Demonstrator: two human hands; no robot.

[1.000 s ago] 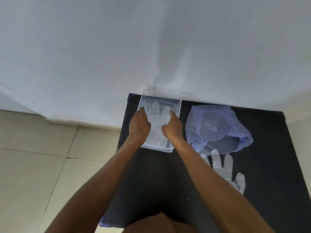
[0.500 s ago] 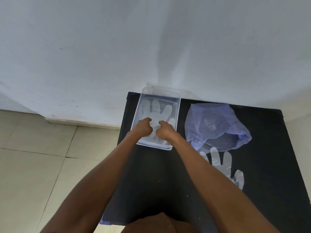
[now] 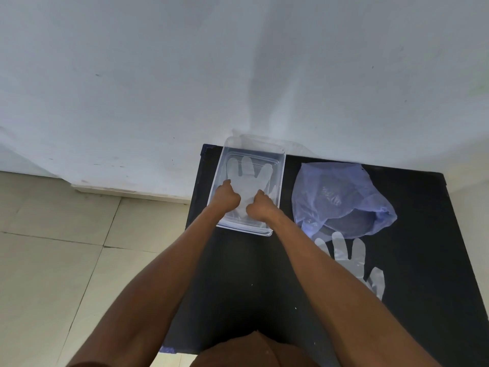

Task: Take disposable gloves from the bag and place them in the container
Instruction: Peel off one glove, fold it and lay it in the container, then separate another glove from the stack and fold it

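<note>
We rest our left grip (image 3: 225, 198) and right grip (image 3: 259, 208) side by side inside the container (image 3: 280, 186), both pressing on the glove (image 3: 250, 178) that lies in it, its fingers reaching ahead of our grips. The container stands on the surface (image 3: 412, 260) against the wall (image 3: 238, 75). Right of our right grip lies the bag (image 3: 341, 197), apart from the container. A second glove (image 3: 349, 258) lies on the surface just nearer us than the bag, right of our right forearm.

Plain room (likely a home): white wall (image 3: 132, 75), tiled floor (image 3: 53, 260), black table (image 3: 423, 260).
</note>
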